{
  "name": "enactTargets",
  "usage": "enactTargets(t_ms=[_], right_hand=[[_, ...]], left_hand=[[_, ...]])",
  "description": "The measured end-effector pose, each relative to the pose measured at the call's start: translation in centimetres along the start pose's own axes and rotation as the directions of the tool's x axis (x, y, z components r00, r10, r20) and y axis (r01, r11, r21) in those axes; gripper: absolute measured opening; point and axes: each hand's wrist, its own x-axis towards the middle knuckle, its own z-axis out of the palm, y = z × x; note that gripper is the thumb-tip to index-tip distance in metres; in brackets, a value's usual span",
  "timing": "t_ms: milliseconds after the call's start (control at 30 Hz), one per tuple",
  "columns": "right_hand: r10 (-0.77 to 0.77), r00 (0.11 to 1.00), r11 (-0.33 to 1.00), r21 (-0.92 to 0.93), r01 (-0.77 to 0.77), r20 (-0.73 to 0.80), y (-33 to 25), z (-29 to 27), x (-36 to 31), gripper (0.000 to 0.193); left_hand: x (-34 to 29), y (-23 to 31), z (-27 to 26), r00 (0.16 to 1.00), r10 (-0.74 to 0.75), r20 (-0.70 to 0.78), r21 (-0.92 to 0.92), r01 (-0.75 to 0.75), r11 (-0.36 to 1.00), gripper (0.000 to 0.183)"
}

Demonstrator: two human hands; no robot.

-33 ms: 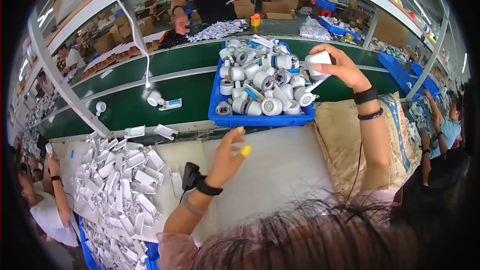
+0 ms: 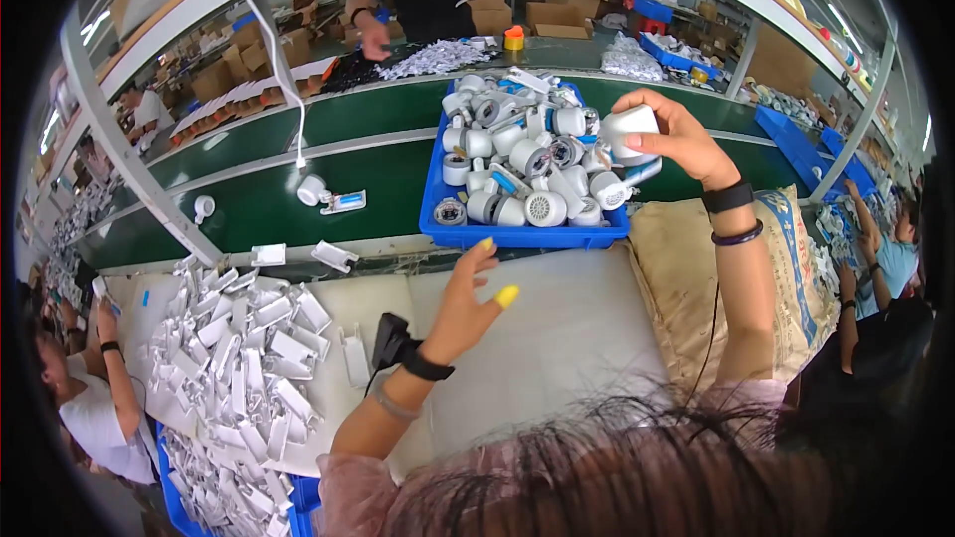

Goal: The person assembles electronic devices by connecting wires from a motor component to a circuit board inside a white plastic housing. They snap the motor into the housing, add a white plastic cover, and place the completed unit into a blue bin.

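Observation:
My right hand (image 2: 676, 137) grips a white round-headed device (image 2: 629, 129) above the right edge of a blue bin. Its short handle, with a blue strip inside, points down and to the right. The blue bin (image 2: 517, 239) is heaped with similar white and grey round-headed devices (image 2: 545, 208), some with slotted faces, some with blue parts in open handles. Below the bin's front edge hovers my left hand (image 2: 466, 313), open and holding nothing, its fingers apart. Yellow covers sit on its thumb and one fingertip.
Loose white handle shells (image 2: 244, 338) lie piled at the left, spilling toward another blue bin (image 2: 303, 497). A few devices (image 2: 312, 189) rest on the green belt (image 2: 388, 169). A brown sack (image 2: 686, 268) lies at the right. Across the belt a person handles small white parts (image 2: 438, 58).
The device in my right hand has turned, so its handle swings right and its blue strip shows. My left hand has shifted slightly right.

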Motion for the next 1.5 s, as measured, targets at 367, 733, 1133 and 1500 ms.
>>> enactTargets(t_ms=[367,733,1133,1500], right_hand=[[-0.021,0.961,0.943,0.323,-0.073,0.276,0.2,12.4,-2.5,0.055],[0.059,0.937,0.902,0.383,-0.198,0.344,3.9,14.1,-4.3,0.045],[0.169,0.718,0.914,0.165,-0.371,0.676,8.0,22.8,-11.3,0.036],[0.248,0.892,0.859,0.341,-0.383,0.377,5.9,23.5,-12.0,0.011]], left_hand=[[-3.5,0.1,-1.3,0.860,-0.426,0.280,-0.608,0.502,0.615,0.055],[-5.7,-0.6,-3.9,0.864,-0.393,0.315,-0.727,0.486,0.486,0.045],[-5.6,2.1,-3.6,0.891,-0.312,0.329,-0.071,0.352,0.933,0.048],[-6.4,1.4,-4.8,0.965,-0.108,0.240,0.229,0.052,0.972,0.036]])
